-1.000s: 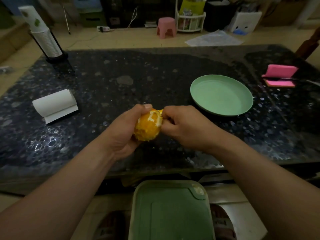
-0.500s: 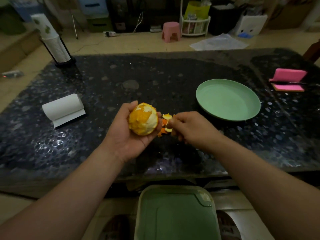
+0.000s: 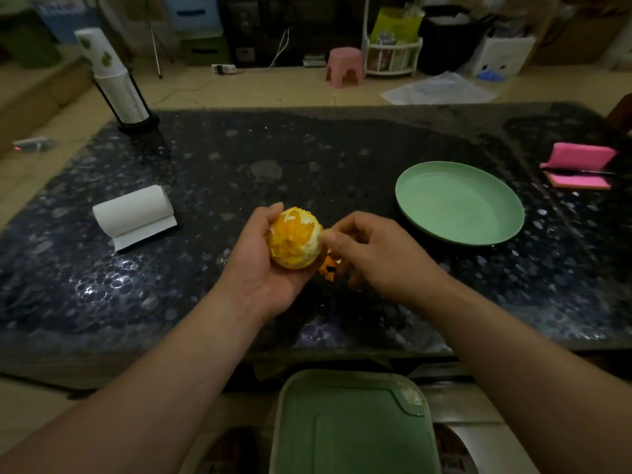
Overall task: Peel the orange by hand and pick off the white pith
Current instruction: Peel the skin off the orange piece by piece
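The left hand (image 3: 261,268) has its grip closed round the orange (image 3: 294,242), cupping it from below and behind above the dark worktop (image 3: 219,159); the fruit is mostly bare, flecked with white pith (image 3: 318,239) on the side facing the right grip; the right hand (image 3: 376,256) has a narrow grip, thumb and forefinger pinching that pith at the orange's edge; peel scraps (image 3: 329,270) show just under that thumb, against its curled fingers; a green plate (image 3: 403,200) lies beyond and to the right of the right grip; a paper roll (image 3: 133,213) lies well left of the left grip.
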Demonstrator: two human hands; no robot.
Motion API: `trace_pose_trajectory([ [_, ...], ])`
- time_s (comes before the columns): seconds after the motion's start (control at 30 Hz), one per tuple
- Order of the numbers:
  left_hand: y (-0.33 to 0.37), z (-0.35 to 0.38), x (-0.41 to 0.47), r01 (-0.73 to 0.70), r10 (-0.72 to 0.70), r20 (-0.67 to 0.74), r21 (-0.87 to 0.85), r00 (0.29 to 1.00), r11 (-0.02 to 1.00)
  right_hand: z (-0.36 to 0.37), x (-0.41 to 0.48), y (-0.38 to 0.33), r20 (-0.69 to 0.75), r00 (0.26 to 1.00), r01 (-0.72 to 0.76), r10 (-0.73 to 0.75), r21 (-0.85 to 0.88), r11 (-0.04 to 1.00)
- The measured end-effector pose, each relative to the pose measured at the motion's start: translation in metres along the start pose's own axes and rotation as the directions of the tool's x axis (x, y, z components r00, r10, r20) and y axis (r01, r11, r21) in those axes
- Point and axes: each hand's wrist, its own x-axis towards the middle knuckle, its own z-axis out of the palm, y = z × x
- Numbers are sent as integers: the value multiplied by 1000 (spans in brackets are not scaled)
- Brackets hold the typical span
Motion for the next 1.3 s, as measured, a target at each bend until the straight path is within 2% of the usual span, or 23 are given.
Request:
trace_pose_trajectory([
  [0.1, 0, 2, -4, 8, -9, 45, 30, 999, 1000, 1, -8, -4, 108, 993, 35, -39, 38, 999],
  [0.17, 1, 6, -10, 1, -10, 96, 88, 995, 996, -1, -9, -5, 108, 992, 59, -69, 98, 993],
  [0.3, 9, 10, -20, -63, 32, 86, 392, 996, 918, -11, -14, -8, 63, 992, 102, -112, 144, 984],
  [0.37, 14, 11, -24, -63, 15, 105, 472, 994, 879, -15, -17, -8, 54, 992, 111, -117, 102, 989],
  [0.5, 13, 13, -26, -70, 9, 116, 536, 993, 841, -18, -20, -5, 16, 988, 153, -153, -149, 977],
  [0.77, 2, 16, -27, -164, 88, 159, 569, 983, 806, -16, -26, -16, 42, 990, 140, -133, -264, 954],
  [0.9, -2, 18, -28, -187, 90, 194, 568, 977, 801, -14, -26, -15, -38, 979, 176, -198, -316, 932],
  [1.13, -6, 16, -26, -149, 70, 163, 543, 984, 826, -10, -27, -13, -69, 984, 145, -167, -242, 959],
  [1.3, -1, 12, -26, -147, 68, 172, 508, 983, 849, -20, -31, -19, 7, 992, 124, -125, -202, 972],
])
